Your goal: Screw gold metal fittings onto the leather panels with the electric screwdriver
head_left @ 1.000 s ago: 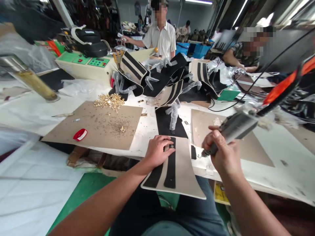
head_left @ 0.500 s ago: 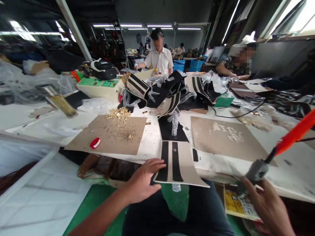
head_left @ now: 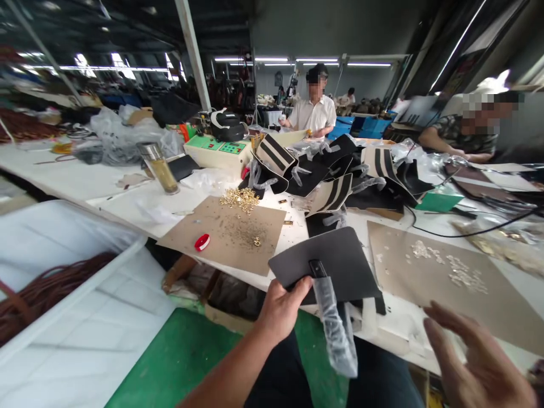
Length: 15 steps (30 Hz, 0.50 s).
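Note:
My left hand (head_left: 281,309) grips the near edge of a dark grey panel (head_left: 340,263), held up over the table's front edge with its dark back facing me. A strap wrapped in clear plastic (head_left: 337,334) hangs down from the panel. My right hand (head_left: 476,360) hovers at the lower right with fingers spread and nothing in it. On the brown board (head_left: 221,241) to the left lie a pile of small gold metal pieces (head_left: 240,198) and a red ring (head_left: 202,242). A second brown board (head_left: 442,283) with pale small parts lies under my right hand.
A heap of striped beige-and-black panels (head_left: 327,170) fills the table's middle. A green-topped machine (head_left: 219,152) and a glass bottle (head_left: 160,168) stand at the back left. Two people work at the far side. A white bin (head_left: 85,283) stands left of me.
My left hand has lifted the striped panel and turned it dark side up. My right hand has let go of the grey power tool, which is out of view, and opened.

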{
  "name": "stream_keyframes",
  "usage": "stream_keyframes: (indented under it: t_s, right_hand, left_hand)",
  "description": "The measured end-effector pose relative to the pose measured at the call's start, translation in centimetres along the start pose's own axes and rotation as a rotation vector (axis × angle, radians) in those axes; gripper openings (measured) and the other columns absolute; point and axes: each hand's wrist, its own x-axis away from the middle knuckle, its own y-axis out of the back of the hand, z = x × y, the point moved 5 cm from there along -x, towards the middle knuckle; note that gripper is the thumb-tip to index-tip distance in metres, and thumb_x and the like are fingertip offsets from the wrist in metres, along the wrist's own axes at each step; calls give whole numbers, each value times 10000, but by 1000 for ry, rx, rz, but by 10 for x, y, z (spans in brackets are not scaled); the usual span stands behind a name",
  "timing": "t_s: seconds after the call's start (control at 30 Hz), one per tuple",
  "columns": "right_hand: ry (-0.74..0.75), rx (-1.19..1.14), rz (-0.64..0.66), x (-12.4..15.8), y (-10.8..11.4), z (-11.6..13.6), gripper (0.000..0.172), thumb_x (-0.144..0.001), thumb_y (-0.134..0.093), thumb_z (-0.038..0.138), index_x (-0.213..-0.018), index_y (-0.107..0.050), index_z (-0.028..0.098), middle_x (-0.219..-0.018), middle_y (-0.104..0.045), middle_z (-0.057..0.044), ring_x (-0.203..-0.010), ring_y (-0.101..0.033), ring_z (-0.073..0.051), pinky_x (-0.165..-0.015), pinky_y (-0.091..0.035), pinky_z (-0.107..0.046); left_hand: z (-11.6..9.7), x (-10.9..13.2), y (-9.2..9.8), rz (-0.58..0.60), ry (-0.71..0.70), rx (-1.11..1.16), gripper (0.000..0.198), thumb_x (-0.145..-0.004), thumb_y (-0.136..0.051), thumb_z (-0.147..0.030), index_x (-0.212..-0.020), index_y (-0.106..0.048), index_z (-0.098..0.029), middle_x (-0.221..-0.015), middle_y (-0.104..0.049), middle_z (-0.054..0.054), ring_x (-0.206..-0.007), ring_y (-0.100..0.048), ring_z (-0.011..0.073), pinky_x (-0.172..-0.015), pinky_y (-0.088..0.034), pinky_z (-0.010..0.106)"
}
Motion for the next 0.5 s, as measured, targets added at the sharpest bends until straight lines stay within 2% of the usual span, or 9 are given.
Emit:
stream_keyframes:
  t_s: [0.1, 0.2, 0.27, 0.33, 0.4, 0.5]
  right_hand:
    - [97, -155, 223, -17, -64, 49, 372, -900, -689, 626, -1046, -768, 294, -1088, -783, -96, -1010, -749, -356, -890, -613, -508]
    - [255, -381, 568, -31, -145, 90, 308, -965, -670, 517, -1099, -772, 259, -1054, -765, -80, -894, -741, -261, -766, -603, -377]
    - [374, -434, 755, -35, -200, 117, 268, -998, -640, 434, -1131, -768, 239, -1034, -749, -76, -849, -723, -225, -775, -588, -352]
    - [509, -331, 870, -35, -252, 142, 239, -1015, -608, 327, -1167, -771, 241, -1037, -739, -67, -840, -706, -196, -802, -565, -321]
    - [653, -126, 937, -32, -297, 163, 276, -1023, -572, 246, -1211, -773, 268, -1065, -731, -53, -872, -699, -180, -824, -538, -286]
    - [776, 85, 987, -30, -346, 182, 312, -1015, -566, 206, -1213, -787, 303, -1107, -725, -40, -921, -694, -186, -825, -504, -263]
  left_hand:
    - [-1, 28, 24, -59, 107, 52, 435, -925, -752, -512, -1200, -806, -180, -1276, -797, 116, -1234, -715, 333, -1142, -514, 423]
    - [8, 59, 43, -129, 285, 225, 490, -876, -807, -502, -1255, -788, -191, -1266, -801, 123, -1229, -722, 365, -1148, -519, 487]
    - [16, 78, 55, -224, 368, 355, 590, -826, -846, -504, -1325, -755, -203, -1239, -810, 127, -1266, -705, 398, -1177, -492, 545]
    - [20, 93, 69, -327, 415, 383, 681, -761, -884, -523, -1359, -739, -233, -1193, -825, 122, -1301, -678, 437, -1199, -460, 592]
    - [21, 105, 81, -393, 456, 309, 728, -696, -911, -551, -1361, -741, -307, -1166, -835, 99, -1318, -658, 471, -1191, -461, 618]
    - [19, 112, 94, -418, 494, 202, 777, -648, -918, -589, -1371, -729, -377, -1151, -840, 80, -1297, -665, 496, -1163, -479, 643]
